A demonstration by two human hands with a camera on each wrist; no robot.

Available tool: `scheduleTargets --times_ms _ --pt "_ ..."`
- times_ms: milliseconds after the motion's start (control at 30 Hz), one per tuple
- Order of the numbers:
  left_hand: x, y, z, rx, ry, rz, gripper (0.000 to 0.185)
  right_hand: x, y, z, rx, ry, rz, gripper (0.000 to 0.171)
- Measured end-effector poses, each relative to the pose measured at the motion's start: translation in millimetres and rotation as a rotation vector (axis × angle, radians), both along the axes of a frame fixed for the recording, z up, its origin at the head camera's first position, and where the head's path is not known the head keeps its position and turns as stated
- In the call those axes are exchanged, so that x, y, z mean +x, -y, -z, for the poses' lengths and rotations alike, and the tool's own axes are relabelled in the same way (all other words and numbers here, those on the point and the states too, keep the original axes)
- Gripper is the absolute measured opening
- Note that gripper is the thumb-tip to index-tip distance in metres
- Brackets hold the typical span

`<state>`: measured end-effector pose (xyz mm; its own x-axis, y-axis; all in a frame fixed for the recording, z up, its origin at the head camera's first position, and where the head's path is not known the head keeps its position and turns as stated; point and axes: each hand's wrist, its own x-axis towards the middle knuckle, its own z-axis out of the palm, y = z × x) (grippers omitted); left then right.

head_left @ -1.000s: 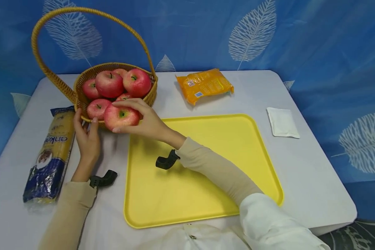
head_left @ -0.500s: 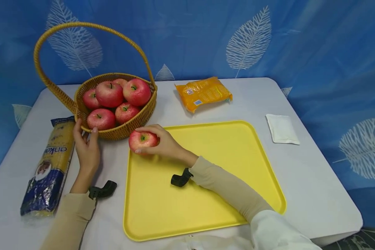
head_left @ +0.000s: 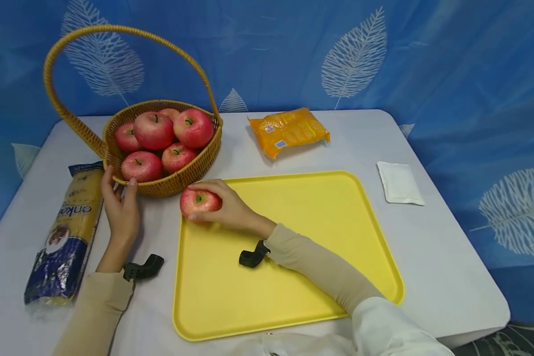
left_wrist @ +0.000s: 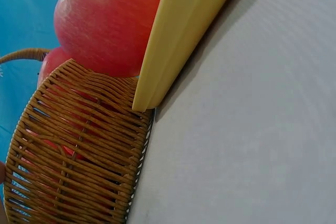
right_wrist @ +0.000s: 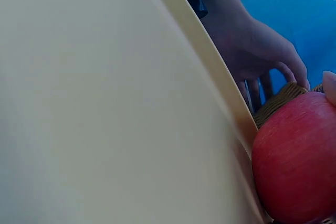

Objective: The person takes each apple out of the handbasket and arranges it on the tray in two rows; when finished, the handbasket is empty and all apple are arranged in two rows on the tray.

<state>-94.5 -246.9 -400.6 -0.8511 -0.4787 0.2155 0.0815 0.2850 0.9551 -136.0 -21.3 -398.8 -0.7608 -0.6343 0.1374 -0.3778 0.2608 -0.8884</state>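
An apple (head_left: 199, 201) is gripped by the right hand (head_left: 231, 210), fingers curled over its top; it is set at the far left corner of the yellow tray (head_left: 293, 257), just beside the basket (head_left: 178, 180). The basket's near rim is touched by the left hand (head_left: 121, 210), fingers fairly straight, nothing enclosed. Five more apples (head_left: 153, 129) are held in the basket. A noodle packet (head_left: 66, 232), an orange packet (head_left: 288, 130) and a white pouch (head_left: 399, 183) are laid on the table (head_left: 440, 247).
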Motion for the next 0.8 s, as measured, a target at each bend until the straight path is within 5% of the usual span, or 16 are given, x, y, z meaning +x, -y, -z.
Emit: scheduleTargets --times_ms 267,567,800 --pt "8.2 -15.0 -24.7 -0.006 0.015 -0.004 0.056 -0.7 3.2 4.6 -0.018 -0.008 -0.017 0.061" --pt "-2.5 0.8 1.6 -0.037 0.027 -0.029 0.056 2.0 2.7 4.8 0.034 -0.027 -0.049 0.069" --pt "0.3 -5.4 -6.7 -0.030 0.017 -0.024 0.056 1.0 1.7 4.4 0.065 -0.004 -0.042 0.081"
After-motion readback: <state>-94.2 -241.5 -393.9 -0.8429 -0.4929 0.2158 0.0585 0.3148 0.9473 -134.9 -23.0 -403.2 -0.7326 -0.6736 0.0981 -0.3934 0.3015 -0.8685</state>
